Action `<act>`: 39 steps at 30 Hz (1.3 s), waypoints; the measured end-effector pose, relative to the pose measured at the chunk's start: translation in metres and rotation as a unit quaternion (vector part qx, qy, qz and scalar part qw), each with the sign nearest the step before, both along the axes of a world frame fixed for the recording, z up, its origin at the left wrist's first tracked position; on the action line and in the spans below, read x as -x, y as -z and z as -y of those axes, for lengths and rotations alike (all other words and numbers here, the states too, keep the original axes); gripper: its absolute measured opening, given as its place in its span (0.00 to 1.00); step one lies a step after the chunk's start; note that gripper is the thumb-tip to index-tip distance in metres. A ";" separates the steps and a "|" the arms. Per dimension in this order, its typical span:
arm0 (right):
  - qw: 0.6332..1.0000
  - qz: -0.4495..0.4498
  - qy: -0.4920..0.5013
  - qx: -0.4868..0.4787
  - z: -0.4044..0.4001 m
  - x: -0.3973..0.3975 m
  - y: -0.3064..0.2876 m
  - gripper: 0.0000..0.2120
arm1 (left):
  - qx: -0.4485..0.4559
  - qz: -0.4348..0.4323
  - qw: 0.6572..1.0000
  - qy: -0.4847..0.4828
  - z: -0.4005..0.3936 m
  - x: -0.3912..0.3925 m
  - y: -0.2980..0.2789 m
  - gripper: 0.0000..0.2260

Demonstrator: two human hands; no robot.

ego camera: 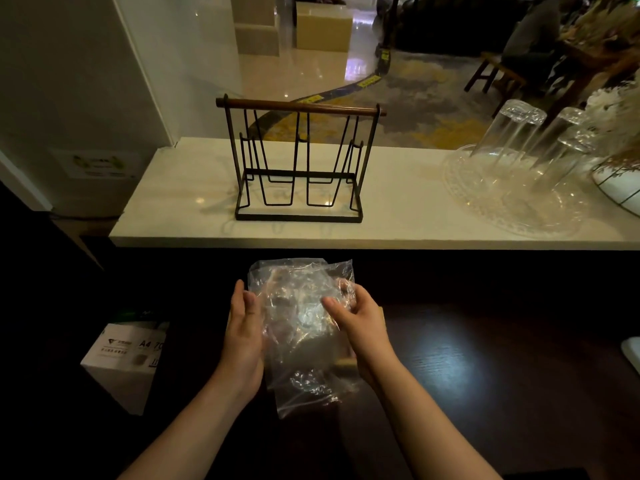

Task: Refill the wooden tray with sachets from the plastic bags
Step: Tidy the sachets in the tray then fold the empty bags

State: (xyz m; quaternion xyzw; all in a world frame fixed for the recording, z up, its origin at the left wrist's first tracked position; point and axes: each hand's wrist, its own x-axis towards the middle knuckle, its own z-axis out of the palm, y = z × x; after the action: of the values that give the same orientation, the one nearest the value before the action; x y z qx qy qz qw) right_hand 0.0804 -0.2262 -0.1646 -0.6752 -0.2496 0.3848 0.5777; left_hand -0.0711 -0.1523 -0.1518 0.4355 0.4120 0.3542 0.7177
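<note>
One clear plastic bag (304,327) is held up between two hands above the dark desk (485,375). Its long axis runs away from the person, one short edge above the fingertips, the other crumpled end hanging below the palms. The left hand (244,330) lies flat against the bag's left side, fingers straight. The right hand (356,323) grips the right side, thumb in front and fingers curled behind the film. Whether any sachets are inside I cannot tell. Beyond the fingertips stands one wire rack (299,164) on the pale counter (173,202), with three upturned glasses (512,133) on one glass tray (502,209).
</note>
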 end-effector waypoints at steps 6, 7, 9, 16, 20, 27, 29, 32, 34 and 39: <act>0.993 0.086 0.077 -0.006 -0.008 0.015 -0.007 0.19 | -0.049 -0.047 0.996 0.054 0.016 -0.011 0.002 0.35; 0.993 0.095 0.071 -0.007 -0.008 0.016 -0.009 0.18 | -0.059 -0.055 0.995 0.051 0.015 -0.011 0.004 0.33; 0.995 0.088 0.050 -0.023 -0.008 0.013 -0.012 0.09 | -0.072 -0.055 0.995 0.043 0.010 -0.010 0.009 0.29; 0.992 -0.076 0.038 -0.094 -0.010 0.002 -0.019 0.07 | -0.050 -0.040 0.994 0.085 0.006 -0.008 -0.002 0.27; 0.991 -0.039 0.113 -0.055 -0.013 0.008 -0.017 0.12 | -0.049 -0.050 0.992 0.103 0.012 -0.011 0.002 0.22; 0.975 -0.151 -0.159 0.030 0.003 -0.019 -0.023 0.22 | -0.071 -0.049 0.995 0.052 -0.015 -0.001 -0.009 0.20; 0.968 -0.132 -0.210 0.037 0.008 -0.017 -0.021 0.13 | -0.060 -0.030 0.996 0.057 -0.022 0.002 -0.011 0.20; 0.984 -0.116 -0.137 0.008 0.007 -0.011 -0.018 0.09 | 0.016 0.030 0.995 0.091 -0.025 0.006 -0.012 0.20; 0.988 -0.128 -0.088 -0.020 0.006 -0.015 -0.018 0.12 | 0.084 0.022 0.987 0.134 -0.023 0.009 -0.010 0.16; 0.971 -0.174 -0.166 -0.001 0.010 -0.021 -0.020 0.17 | 0.124 -0.025 0.979 0.160 -0.021 0.016 0.002 0.15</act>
State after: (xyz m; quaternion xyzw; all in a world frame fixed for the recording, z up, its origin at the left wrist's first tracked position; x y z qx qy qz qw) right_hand 0.1015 -0.2364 -0.1451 -0.5466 -0.2543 0.5860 0.5414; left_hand -0.0867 -0.1311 -0.1533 0.4120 0.3957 0.1703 0.8030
